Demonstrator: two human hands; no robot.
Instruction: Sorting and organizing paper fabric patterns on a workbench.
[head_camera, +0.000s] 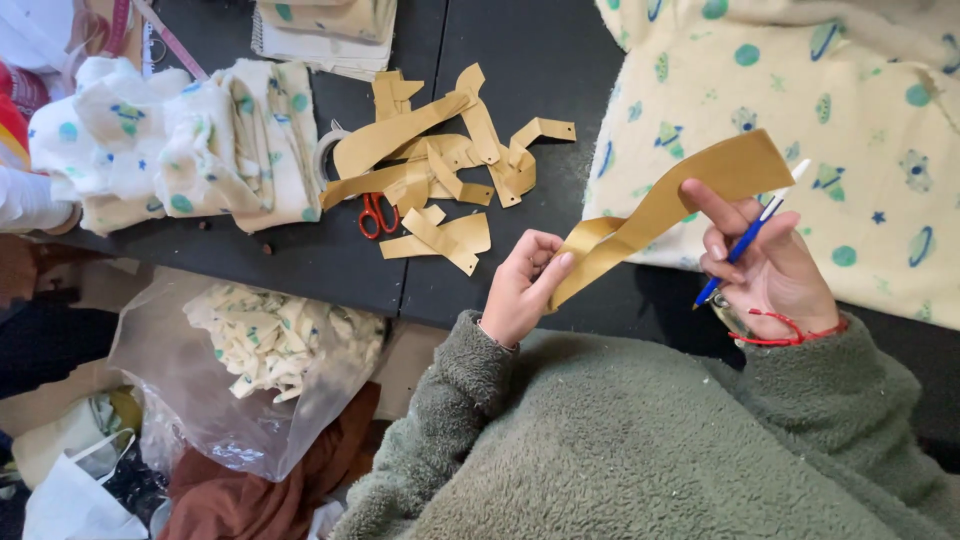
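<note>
The left hand (520, 285) pinches a tan paper pattern strip (665, 205); the right hand (765, 265) grips its other end plus a blue pen (752, 235) above the worktop's (530, 60) near edge.

Both arms are clad in a thick, fuzzy fleece garment of muted sage green, flecked with pale lint, its sleeves (450, 400) ending at the wrists. The left hand (520, 290) is bare, without rings or bands. The right hand (770, 270) carries a thin red cord bracelet (780, 330) looped at the wrist, just above the cuff.
</note>
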